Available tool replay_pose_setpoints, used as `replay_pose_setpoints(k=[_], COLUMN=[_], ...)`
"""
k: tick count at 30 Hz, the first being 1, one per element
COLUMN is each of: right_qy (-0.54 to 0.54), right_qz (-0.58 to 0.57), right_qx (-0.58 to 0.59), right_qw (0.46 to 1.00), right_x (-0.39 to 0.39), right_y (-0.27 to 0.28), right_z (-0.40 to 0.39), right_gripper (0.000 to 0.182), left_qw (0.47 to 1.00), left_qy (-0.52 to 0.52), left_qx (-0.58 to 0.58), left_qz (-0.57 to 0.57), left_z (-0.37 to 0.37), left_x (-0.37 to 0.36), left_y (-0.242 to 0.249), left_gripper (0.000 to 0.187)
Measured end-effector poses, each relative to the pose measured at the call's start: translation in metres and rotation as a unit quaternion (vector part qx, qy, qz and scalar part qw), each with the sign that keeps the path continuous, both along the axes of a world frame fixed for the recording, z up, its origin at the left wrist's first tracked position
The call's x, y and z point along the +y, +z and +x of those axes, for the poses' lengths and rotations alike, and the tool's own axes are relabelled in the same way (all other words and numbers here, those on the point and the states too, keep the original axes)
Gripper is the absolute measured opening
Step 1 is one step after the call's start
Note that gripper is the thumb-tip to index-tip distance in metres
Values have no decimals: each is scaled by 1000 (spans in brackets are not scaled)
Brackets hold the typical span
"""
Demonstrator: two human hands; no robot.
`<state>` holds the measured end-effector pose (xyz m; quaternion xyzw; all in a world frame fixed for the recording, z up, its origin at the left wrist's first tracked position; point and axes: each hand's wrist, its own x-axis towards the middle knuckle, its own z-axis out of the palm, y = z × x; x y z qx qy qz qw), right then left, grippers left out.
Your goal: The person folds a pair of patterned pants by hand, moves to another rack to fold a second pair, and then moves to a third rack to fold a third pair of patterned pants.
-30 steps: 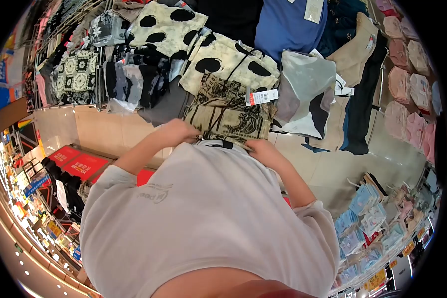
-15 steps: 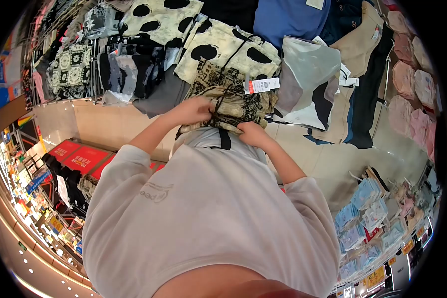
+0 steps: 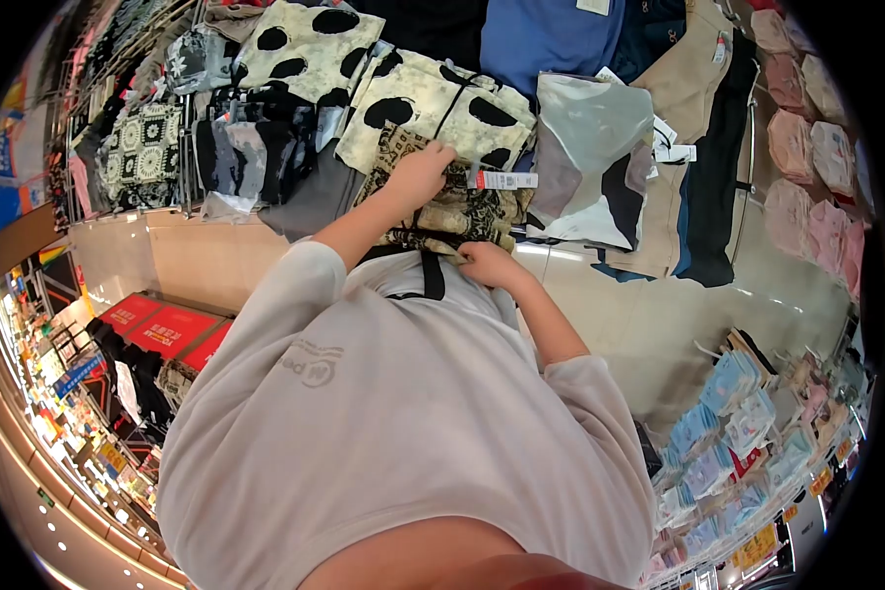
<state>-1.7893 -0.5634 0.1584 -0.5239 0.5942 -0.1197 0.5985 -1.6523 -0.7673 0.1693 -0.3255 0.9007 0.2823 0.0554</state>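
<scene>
A folded tan-and-black patterned garment (image 3: 482, 211) lies in front of my waist, at the near edge of the clothing display. A white and red price tag (image 3: 504, 181) sticks out on its right side. My left hand (image 3: 423, 175) reaches across its far part, fingers closed near a black cord (image 3: 452, 106); the fingertips are partly hidden. At the near edge, my right hand (image 3: 487, 265) pinches the garment's fabric. Beyond it lies a cream garment with black spots (image 3: 393, 110).
A grey patterned garment (image 3: 595, 118) and beige trousers (image 3: 693, 59) lie to the right. Dark folded clothes (image 3: 256, 147) are on the left. Pink packs (image 3: 792, 143) hang at far right, and pale blue packs (image 3: 728, 383) at lower right. Red boxes (image 3: 167, 324) stand low on the left.
My left hand has moved forward and slightly right, from the garment's near left part to its far part. My right hand stays at the near edge. The price tag has tilted.
</scene>
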Motion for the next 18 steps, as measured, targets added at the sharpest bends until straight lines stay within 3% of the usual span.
replay_pose_setpoints(k=[5,7,8,10,11,15,18], right_qy=[-96,-173,-168,-106,-82,-51,79], right_qz=[-28,-230,-233,-384,-372,-398,-383], right_qx=[-67,111,113,188,197,121,51], right_qw=[993,951,951,898,903,908,919], right_x=[1,-3,-9,-24,-26,-37,-37], right_y=[53,84,98,119,122,132,136], right_z=[-20,-27,-27,-21,-10,43,84], right_gripper=[39,45,45,63,78,82,79], left_qw=[998,996,994,995,992,977,948], left_qy=[-7,5,14,34,63,164,267], left_qx=[69,88,105,99,109,138,173], left_qz=[-8,-2,5,6,11,-6,-25], left_z=[25,33,39,53,63,125,192], left_x=[25,33,39,55,64,99,136], left_y=[24,41,51,87,100,151,175], left_gripper=[32,32,32,32,32,31,30])
